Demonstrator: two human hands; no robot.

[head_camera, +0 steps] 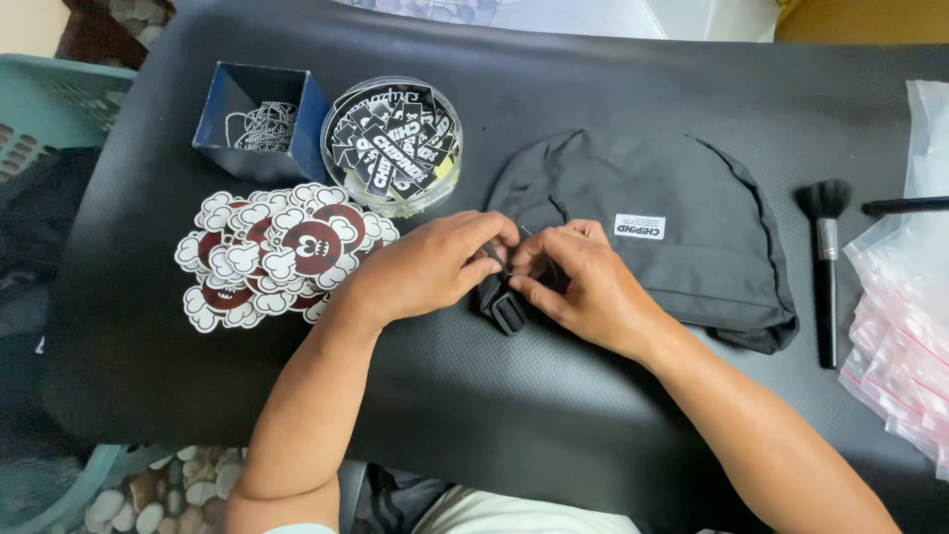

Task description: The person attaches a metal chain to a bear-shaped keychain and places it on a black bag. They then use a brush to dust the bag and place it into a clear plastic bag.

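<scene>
Centrally, dark grey cap [643,242], white label, lies flat; left hand [425,267], right hand [583,282] pinch its black strap buckle [506,311].

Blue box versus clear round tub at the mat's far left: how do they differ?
The blue box is square, opaque and tilted, holding thin ball chain; the clear round tub sits flat, see-through, packed with black-and-white labels. The tub looks wider. Both are open-topped, touch each other, and sit beyond the left hand.
</scene>
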